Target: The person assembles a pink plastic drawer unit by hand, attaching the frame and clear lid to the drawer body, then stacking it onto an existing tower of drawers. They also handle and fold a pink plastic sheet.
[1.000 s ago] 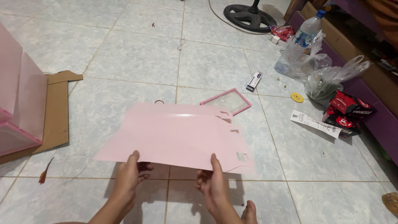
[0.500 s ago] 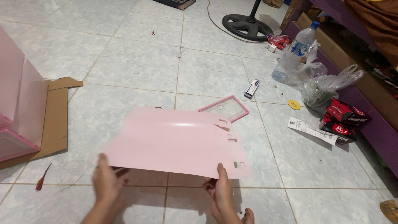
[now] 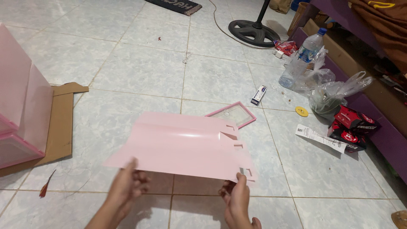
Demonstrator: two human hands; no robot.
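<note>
we pinch the pink panel [image 3: 182, 146] low centre, left hand [image 3: 127, 186] and right hand [image 3: 236, 199] gripping its near edge, keeping it level.

Left hand [image 3: 127, 188] blurred, fingertips hidden

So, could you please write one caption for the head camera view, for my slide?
Both hands, left hand and right hand, hold a pink plastic sheet by its near edge above a tiled floor.
</note>
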